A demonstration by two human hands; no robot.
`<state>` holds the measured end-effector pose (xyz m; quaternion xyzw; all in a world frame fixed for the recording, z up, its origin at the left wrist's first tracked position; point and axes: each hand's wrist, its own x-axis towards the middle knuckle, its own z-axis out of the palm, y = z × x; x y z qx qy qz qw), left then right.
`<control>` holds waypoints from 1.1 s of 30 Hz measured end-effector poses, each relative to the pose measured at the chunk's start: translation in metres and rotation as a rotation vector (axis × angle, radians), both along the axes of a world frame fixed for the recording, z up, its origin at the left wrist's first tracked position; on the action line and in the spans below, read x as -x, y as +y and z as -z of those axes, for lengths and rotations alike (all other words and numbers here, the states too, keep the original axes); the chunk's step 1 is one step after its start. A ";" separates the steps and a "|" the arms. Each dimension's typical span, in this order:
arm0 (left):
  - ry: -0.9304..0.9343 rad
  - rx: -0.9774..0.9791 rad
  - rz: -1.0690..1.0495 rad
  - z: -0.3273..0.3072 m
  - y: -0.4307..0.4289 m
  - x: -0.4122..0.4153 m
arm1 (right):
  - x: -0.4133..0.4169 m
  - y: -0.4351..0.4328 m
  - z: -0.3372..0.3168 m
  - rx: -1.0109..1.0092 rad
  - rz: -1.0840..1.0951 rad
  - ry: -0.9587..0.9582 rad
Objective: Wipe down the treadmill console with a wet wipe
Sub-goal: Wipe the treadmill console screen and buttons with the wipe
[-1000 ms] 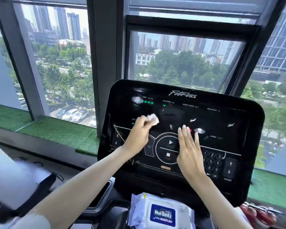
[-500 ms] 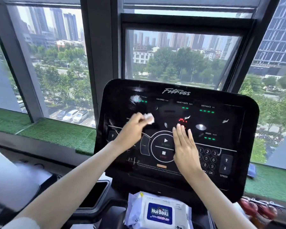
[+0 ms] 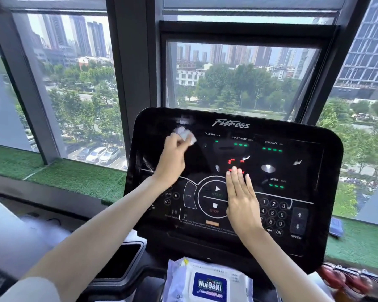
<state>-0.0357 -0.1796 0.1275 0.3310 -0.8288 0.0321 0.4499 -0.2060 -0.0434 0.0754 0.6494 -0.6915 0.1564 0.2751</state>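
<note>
Left hand (image 3: 172, 159): grip pinched on wipe (image 3: 187, 135), pressed to console (image 3: 314, 214) upper left (scrubbing there). Right hand (image 3: 241, 200): flat, fingers together, holding nothing, beside START dial, likely bracing the panel. Wipe pack (image 3: 207, 280) below.

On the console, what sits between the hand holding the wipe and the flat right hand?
Head view: bare black console between left hand with wet wipe and right hand.

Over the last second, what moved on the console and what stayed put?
The left hand, gripping the wet wipe, slid up the console toward its upper left. The right hand stayed flat beside the START/STOP ring, and the wipe pack stayed below.
</note>
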 end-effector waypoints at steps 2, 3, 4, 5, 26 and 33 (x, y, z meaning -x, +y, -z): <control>-0.246 0.061 0.174 0.008 0.006 0.001 | 0.000 0.001 -0.001 0.001 -0.011 -0.002; -0.289 0.034 0.204 0.003 0.003 -0.003 | 0.000 0.001 -0.001 -0.001 -0.013 0.001; -0.241 0.009 0.206 -0.003 -0.005 -0.008 | 0.001 0.001 -0.001 -0.006 -0.011 0.006; -0.126 -0.019 0.143 -0.010 -0.012 -0.011 | 0.001 0.001 -0.001 -0.009 -0.005 0.012; 0.127 0.049 0.040 -0.008 -0.002 0.032 | 0.001 -0.004 0.005 0.030 -0.021 -0.015; 0.066 0.022 0.175 -0.010 -0.002 0.032 | 0.002 -0.005 0.007 0.091 -0.016 -0.011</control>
